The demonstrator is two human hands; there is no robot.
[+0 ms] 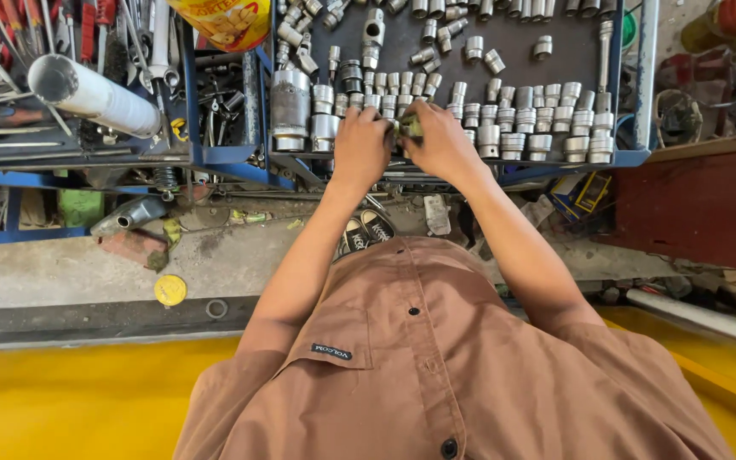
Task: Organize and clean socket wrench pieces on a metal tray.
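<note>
Two bare hands met at the front edge of the tool tray [615,77], over the rows of sockets. The left hand [361,146] had its fingers curled down onto the front row, knuckles up, and from where I stood I could not tell whether it actually gripped anything underneath. The right hand [443,140] was pressed in just beside it, its fingers closed around a small greenish piece [411,128] that poked out between the two hands, right above the front sockets. What that piece was, I could not make out.

Dozens of shiny metal sockets [526,119] stood upright in rows across the dark tray, smaller ones scattered loose toward the back. A big steel socket [290,106] stood at the tray's left end, near the left hand. Off to the left, a white tube [91,94] lay tilted across a second blue tray full of wrenches and red-handled tools [87,25]. A yellow can [223,21] hung in at the top edge.

Below the trays, on the dusty concrete, lay a round yellow lid [170,290], and black sneakers [366,230] showed between the arms. The person's brown shirt [436,375] filled the foreground, against a yellow painted surface [70,400].
</note>
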